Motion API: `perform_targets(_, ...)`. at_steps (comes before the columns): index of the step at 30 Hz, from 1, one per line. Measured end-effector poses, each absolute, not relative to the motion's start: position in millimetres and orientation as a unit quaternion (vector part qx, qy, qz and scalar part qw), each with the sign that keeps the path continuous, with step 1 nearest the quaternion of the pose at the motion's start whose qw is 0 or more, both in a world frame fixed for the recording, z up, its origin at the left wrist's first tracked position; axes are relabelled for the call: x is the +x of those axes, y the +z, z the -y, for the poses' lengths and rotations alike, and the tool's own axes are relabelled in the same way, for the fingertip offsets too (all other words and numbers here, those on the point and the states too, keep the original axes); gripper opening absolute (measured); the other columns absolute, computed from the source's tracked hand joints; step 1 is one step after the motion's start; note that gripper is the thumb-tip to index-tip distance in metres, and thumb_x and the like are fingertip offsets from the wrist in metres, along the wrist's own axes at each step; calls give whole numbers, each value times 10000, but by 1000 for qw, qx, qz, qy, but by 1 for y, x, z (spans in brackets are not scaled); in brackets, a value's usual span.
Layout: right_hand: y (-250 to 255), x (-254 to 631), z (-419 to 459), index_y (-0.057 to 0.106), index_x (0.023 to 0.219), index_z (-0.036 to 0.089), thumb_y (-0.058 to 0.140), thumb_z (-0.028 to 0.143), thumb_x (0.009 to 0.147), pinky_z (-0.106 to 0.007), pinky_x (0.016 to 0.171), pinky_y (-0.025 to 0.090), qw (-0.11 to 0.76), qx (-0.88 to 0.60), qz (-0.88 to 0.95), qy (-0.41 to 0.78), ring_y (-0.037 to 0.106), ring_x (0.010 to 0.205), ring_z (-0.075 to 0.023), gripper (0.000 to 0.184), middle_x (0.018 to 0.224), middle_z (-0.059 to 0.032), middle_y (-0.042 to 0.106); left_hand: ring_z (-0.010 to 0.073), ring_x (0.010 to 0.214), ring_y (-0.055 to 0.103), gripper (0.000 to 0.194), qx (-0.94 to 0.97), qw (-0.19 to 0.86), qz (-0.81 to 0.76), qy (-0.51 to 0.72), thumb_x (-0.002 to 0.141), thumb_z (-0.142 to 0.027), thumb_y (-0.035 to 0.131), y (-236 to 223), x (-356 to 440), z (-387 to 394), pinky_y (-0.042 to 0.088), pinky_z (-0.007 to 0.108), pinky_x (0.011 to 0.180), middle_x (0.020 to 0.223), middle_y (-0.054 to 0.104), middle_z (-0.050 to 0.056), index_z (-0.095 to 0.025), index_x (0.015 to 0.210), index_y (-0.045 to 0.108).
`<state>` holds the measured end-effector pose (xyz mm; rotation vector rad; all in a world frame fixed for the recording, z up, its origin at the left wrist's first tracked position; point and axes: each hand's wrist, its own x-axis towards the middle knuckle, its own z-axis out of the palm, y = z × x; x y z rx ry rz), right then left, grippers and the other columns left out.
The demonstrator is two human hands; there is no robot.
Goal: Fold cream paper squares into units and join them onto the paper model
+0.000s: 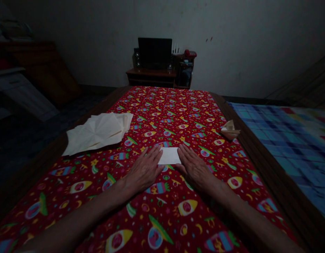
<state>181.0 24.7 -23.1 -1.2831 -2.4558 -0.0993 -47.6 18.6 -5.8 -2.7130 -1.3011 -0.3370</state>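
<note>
A small folded piece of white paper [170,155] lies on the red patterned bedsheet [162,211] in front of me. My left hand [144,169] lies flat with fingers stretched out, its fingertips on the paper's left edge. My right hand [193,166] lies flat the same way, fingertips on the paper's right edge. Neither hand grips anything.
A fanned stack of cream paper sheets [99,132] lies to the left on the sheet. A small folded paper shape [229,130] sits near the right wooden bed edge. A blue checked mattress [289,147] lies to the right. A dark screen on a low cabinet [155,53] stands against the far wall.
</note>
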Motion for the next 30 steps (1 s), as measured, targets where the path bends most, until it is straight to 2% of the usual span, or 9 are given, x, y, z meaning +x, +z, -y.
perform_targets(3, -21, 183, -23, 543, 1207, 88, 350, 325, 942, -459, 1019, 379, 245, -494, 834, -23, 424, 1254, -265, 405, 1310, -185, 504, 251, 1353, 284, 493, -889, 62, 438, -115, 946, -371, 337, -6, -52, -15, 267, 463, 1093, 1428, 363, 167, -71, 1332, 396)
perform_targets(6, -13, 183, -21, 625, 1002, 149, 386, 298, 929, -372, 854, 470, 296, -520, 801, 14, 583, 984, -224, 291, 1041, -134, 647, 242, 1361, 267, 473, -886, 61, 442, -125, 949, -339, 336, -9, -52, -13, 266, 466, 1094, 1433, 356, 162, -73, 1336, 390)
perform_targets(8, -7, 180, -19, 625, 936, 161, 436, 320, 908, -323, 733, 466, 297, -535, 790, 29, 588, 819, -202, 248, 882, -102, 657, 240, 1360, 270, 452, -885, 60, 443, -132, 950, -318, 337, -10, -52, -12, 267, 471, 1094, 1428, 365, 159, -76, 1326, 401)
perform_targets(10, -2, 176, -18, 618, 893, 162, 477, 355, 883, -296, 657, 431, 274, -555, 785, 35, 572, 747, -195, 239, 808, -86, 644, 241, 1358, 275, 439, -883, 53, 445, -139, 950, -308, 336, -12, -52, -13, 270, 474, 1095, 1425, 371, 159, -80, 1317, 412)
perform_targets(14, 3, 168, -19, 626, 818, 186, 525, 376, 835, -252, 588, 372, 243, -611, 745, 115, 581, 683, -171, 216, 747, -38, 650, 245, 1357, 275, 431, -882, 26, 442, -163, 948, -274, 324, -14, -53, -14, 289, 470, 1094, 1424, 367, 173, -66, 1318, 403)
perform_targets(17, 1, 165, -21, 644, 759, 206, 540, 357, 801, -230, 570, 359, 263, -628, 701, 211, 594, 663, -155, 188, 720, -6, 665, 240, 1365, 258, 443, -878, 9, 438, -194, 945, -252, 321, -15, -53, -16, 310, 454, 1094, 1443, 333, 174, -75, 1349, 359)
perform_targets(20, -3, 164, -21, 636, 725, 197, 530, 331, 793, -225, 572, 363, 296, -608, 691, 255, 589, 648, -147, 184, 696, -4, 659, 241, 1365, 257, 461, -876, -5, 432, -213, 934, -239, 354, -15, -52, -18, 310, 445, 1103, 1448, 330, 159, -100, 1373, 327)
perform_targets(28, 0, 158, -16, 634, 775, 185, 588, 364, 770, -233, 545, 331, 275, -598, 725, 203, 558, 631, -147, 186, 712, -13, 643, 230, 1356, 283, 508, -883, -24, 408, -233, 915, -212, 404, -18, -50, -19, 321, 445, 1101, 1438, 351, 145, -149, 1401, 271)
perform_targets(30, -3, 156, -15, 625, 752, 176, 571, 342, 789, -231, 535, 331, 292, -592, 726, 194, 550, 610, -140, 179, 679, -8, 629, 228, 1359, 277, 517, -883, -26, 407, -234, 913, -200, 404, -18, -50, -20, 320, 442, 1101, 1441, 347, 143, -152, 1407, 258)
